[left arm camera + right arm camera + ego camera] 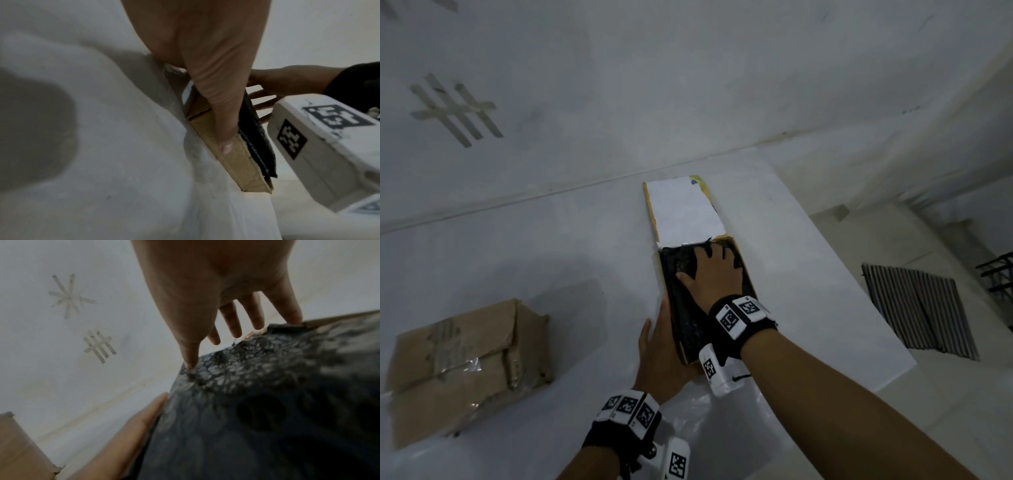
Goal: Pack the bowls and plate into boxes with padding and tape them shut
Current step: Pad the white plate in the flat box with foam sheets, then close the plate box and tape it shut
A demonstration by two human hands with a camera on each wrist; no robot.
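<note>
A flat cardboard box (745, 270) lies open at the table's centre, its white-lined lid (685, 209) folded back toward the wall. Black bubble-wrap padding (688, 311) fills it and hides whatever is beneath. My right hand (714, 274) presses flat on the padding (267, 402) with fingers spread. My left hand (659, 346) lies straight against the box's left side wall (242, 167). In the left wrist view its fingers (222, 100) run along the cardboard beside the padding's edge (255, 142).
A second, taped brown cardboard box (465, 370) sits at the left of the white table (825, 274). A clear plastic sheet (722, 431) lies near the front edge. The table ends at the right above a floor with a dark slatted grate (917, 308).
</note>
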